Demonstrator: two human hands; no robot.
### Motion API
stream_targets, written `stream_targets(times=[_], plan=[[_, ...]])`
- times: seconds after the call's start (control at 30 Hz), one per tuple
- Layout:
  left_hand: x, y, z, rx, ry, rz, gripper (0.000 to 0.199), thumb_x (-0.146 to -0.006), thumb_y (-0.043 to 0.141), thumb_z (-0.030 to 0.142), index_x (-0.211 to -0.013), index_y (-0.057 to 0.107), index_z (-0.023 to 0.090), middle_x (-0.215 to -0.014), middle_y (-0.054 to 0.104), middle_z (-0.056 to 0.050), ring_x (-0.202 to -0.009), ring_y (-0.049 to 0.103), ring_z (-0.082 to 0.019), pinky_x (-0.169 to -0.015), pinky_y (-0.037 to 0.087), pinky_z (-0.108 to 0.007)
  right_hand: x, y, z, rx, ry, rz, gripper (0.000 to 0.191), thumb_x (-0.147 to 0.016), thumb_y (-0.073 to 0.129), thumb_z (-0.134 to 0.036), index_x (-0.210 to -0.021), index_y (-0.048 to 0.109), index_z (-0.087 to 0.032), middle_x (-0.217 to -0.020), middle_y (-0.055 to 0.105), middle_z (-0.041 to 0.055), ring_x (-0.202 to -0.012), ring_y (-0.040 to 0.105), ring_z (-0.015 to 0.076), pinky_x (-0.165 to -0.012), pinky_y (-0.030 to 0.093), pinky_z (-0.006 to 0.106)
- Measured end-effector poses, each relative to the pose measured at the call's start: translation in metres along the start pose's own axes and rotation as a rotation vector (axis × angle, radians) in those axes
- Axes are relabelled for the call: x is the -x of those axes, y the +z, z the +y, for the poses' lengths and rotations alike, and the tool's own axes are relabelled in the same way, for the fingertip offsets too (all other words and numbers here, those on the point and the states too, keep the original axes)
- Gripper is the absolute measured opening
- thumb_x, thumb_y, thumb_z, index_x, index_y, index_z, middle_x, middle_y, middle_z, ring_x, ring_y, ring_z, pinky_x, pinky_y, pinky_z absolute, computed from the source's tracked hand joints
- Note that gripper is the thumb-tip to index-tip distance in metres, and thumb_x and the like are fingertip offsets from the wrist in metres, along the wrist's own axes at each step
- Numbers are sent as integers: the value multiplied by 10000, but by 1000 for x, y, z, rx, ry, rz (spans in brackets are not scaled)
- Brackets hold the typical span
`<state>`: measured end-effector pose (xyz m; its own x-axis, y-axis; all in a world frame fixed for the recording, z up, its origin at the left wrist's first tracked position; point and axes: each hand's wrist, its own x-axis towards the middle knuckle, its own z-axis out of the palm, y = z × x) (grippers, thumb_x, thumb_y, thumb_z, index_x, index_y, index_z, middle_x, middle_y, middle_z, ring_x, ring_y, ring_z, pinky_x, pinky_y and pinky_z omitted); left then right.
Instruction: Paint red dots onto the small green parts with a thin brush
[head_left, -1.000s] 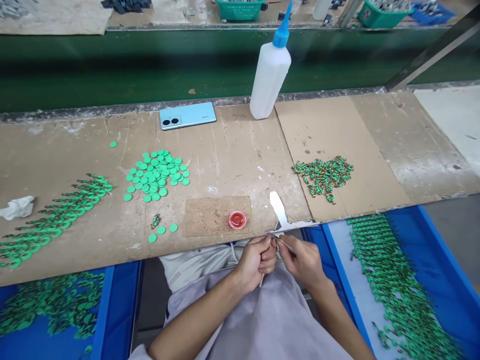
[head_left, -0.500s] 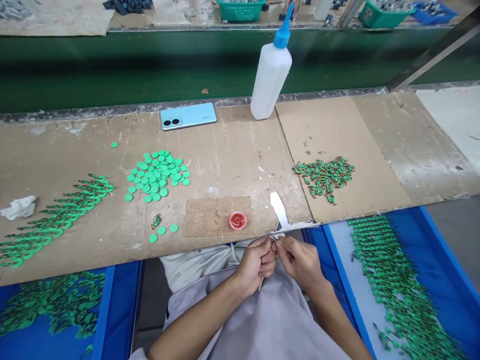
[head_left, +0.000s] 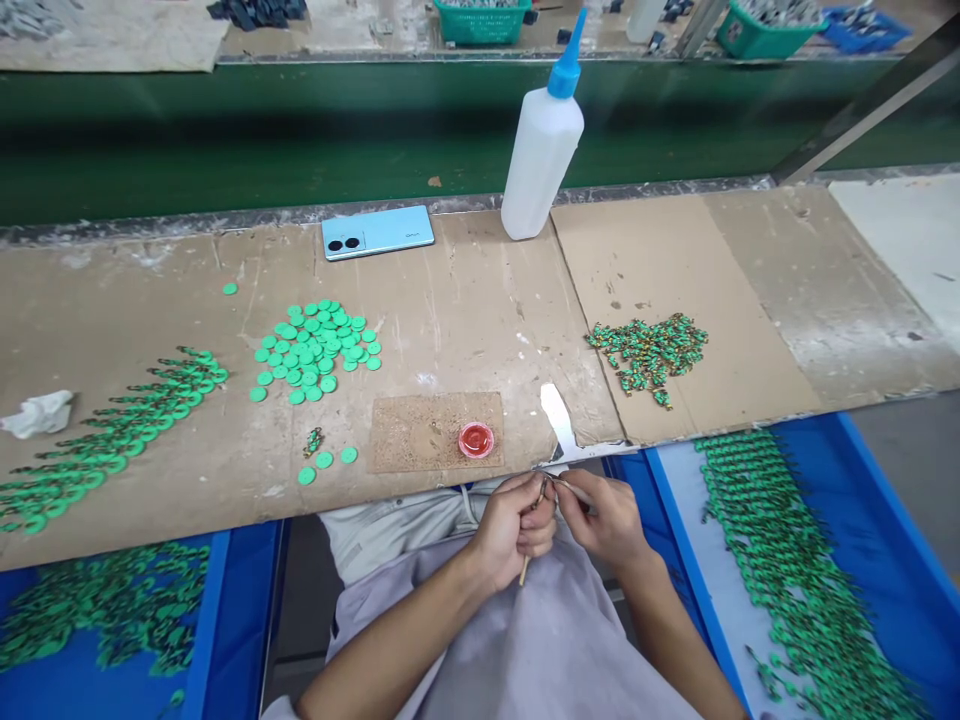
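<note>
Hands meeting at desk's edge (head_left: pixel 465 300)

The left hand (head_left: pixel 510 530) is pinching a small dark piece (head_left: pixel 541 489), a pale stick (head_left: pixel 524 571) poking out below; the right hand (head_left: pixel 606 515) is gripping a thin tool (head_left: pixel 573 488) beside it. At their ten o'clock, a red cup (head_left: pixel 476 440) is sitting.

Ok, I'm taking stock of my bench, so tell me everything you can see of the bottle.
The bottle has a milky white body, plastic by its look, with sloping shoulders. Its blue cap tapers into a long, narrow nozzle. It stands on the cardboard, near the far edge and right of the phone, without touching it. No label shows; the contents can't be made out. The left hand and right hand are away from it.
</note>
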<state>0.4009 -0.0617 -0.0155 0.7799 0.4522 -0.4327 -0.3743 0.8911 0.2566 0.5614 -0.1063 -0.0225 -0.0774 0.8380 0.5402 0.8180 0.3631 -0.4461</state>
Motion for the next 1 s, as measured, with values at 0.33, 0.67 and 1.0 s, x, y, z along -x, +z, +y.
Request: stream_targets(times=[0.33,0.67,1.0], plan=[[1,2,4,31,-63,-18,390,-864,795,459,-831,517,189,-476,319,129,-389,50,-42,-379,42,-203,-1,1,-1,10,-7,51,65,-1001,613,-148,-1024,620,-209,-714,745,13,-515,682,154,-508,508,249],[12,15,7,-38,-37,18,491,-856,790,578,-799,479,202,-520,304,130,-401,84,-31,-382,58,-190,-8,-8,-7,0,-56,31,59,-1028,594,-149,-1045,614,-201,-779,768,38,-579,709,155,-546,536,249],[23,30,8,-155,52,43,551,-849,750,686,-824,480,207,-526,301,141,-394,118,-24,-367,101,-164,-10,-12,-5,39,-32,117,92,-996,630,-134,-1038,642,-215,-735,755,15,-549,700,154,-513,539,241]])
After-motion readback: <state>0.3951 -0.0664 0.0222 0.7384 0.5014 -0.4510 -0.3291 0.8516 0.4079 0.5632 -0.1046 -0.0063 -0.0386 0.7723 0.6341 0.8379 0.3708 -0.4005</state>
